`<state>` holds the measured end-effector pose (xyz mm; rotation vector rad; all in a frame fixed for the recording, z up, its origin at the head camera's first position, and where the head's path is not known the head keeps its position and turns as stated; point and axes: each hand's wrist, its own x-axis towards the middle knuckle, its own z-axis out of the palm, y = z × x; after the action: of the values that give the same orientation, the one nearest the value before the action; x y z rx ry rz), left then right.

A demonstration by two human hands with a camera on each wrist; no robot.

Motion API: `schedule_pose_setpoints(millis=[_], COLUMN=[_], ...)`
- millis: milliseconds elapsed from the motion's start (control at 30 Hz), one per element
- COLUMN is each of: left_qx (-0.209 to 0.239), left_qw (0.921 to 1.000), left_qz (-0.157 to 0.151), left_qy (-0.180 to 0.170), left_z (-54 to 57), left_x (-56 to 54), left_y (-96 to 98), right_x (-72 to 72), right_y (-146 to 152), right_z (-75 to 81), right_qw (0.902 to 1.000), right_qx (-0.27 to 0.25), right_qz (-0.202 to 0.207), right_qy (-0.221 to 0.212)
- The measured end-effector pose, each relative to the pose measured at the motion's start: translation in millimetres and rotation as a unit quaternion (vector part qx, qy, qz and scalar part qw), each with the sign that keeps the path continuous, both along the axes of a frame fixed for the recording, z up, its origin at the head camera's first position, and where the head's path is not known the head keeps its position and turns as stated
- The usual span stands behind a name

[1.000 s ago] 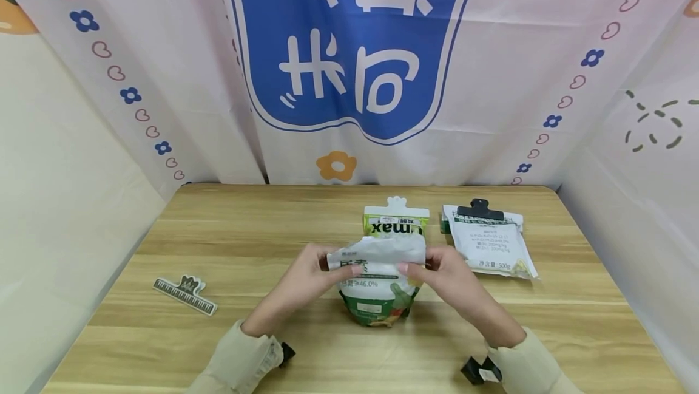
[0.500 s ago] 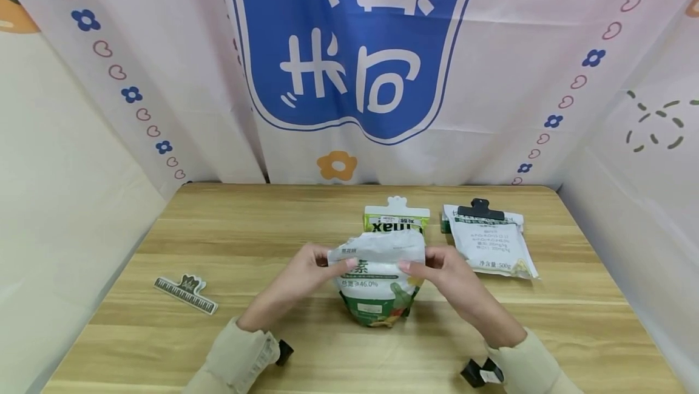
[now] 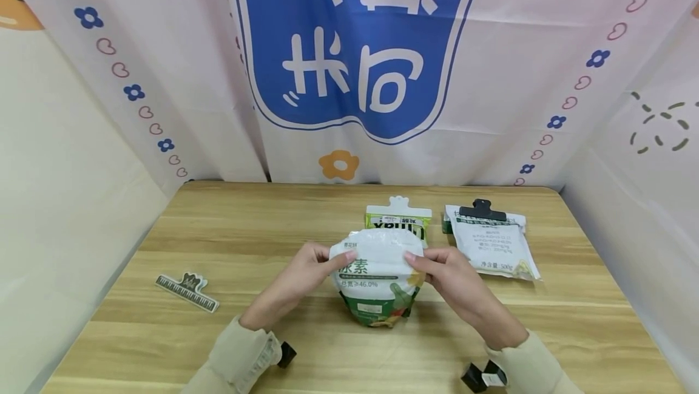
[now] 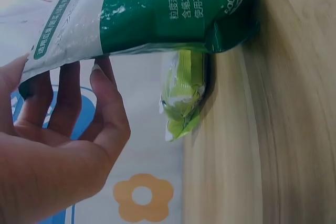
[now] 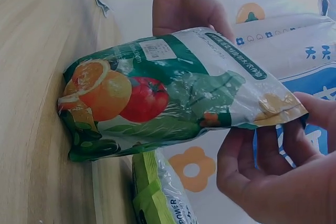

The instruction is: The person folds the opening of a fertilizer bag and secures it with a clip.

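A white and green plastic bag (image 3: 377,291), printed with vegetables and fruit, stands on its base at the middle of the table. My left hand (image 3: 311,266) pinches its upper left edge, thumb in front and fingers behind. At the opposite upper edge my right hand (image 3: 448,266) grips it the same way. The bag's top looks folded over, with a rounded upper line. Seen from the left wrist, the left hand's fingers (image 4: 68,98) lie behind the green and white bag (image 4: 152,14). In the right wrist view the right hand (image 5: 278,166) holds the bag's corner.
Behind the bag lies a lime-green packet (image 3: 374,220) with a white clip (image 3: 398,207) on it. To its right is a white packet (image 3: 488,248) closed by a black clip (image 3: 483,210). A piano-patterned clip (image 3: 188,289) lies at the left.
The bag's top edge has gone from a raised, uneven flap to a smooth rounded line, its printed front showing more. Both hands keep their hold, the right thumb shifting slightly inward.
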<state>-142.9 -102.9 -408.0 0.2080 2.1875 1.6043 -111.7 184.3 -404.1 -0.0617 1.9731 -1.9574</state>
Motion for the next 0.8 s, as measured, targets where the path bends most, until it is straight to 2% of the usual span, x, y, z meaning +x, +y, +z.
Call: schedule_pose_setpoints(millis=[233, 333, 467, 533, 600, 633, 733, 800], left_qx=[-0.009, -0.005, 0.003, 0.005, 0.004, 0.006, 0.013, 0.009], left_qw=[0.9993, 0.9992, 0.9995, 0.9995, 0.9995, 0.9995, 0.9996, 0.9999], left_qz=[0.024, 0.022, 0.007, 0.002, 0.001, 0.0, -0.003, 0.004], left_qy=[-0.028, -0.033, -0.031, -0.031, -0.03, -0.03, -0.026, -0.012], left_z=[0.6, 0.9, 1.3, 1.5, 1.5, 1.3, 0.7, -0.5], left_x=[0.0, 0.4, 1.2, 1.0, 0.6, 0.3, -0.1, 0.3], left_y=[2.8, 2.5, 1.1, 0.5, 0.3, 0.2, 1.2, 2.6], right_x=[-1.6, -0.7, 1.8, 2.6, 3.5, 3.7, 3.4, 2.8], right_y=[-1.2, -2.2, -3.5, -4.0, -4.2, -4.2, -3.4, -2.7], right_z=[-0.2, 1.4, 1.6, -0.2, -2.7, -4.0, -7.1, -7.9], right_qw=[0.9993, 0.9978, 0.9945, 0.99, 0.9761, 0.9639, 0.9157, 0.8912], right_qx=[0.03, 0.06, 0.087, 0.093, 0.113, 0.127, 0.166, 0.177], right_qz=[-0.008, -0.025, -0.048, -0.05, -0.05, -0.052, -0.055, -0.048], right_qy=[-0.02, -0.014, 0.03, 0.093, 0.179, 0.228, 0.362, 0.415])
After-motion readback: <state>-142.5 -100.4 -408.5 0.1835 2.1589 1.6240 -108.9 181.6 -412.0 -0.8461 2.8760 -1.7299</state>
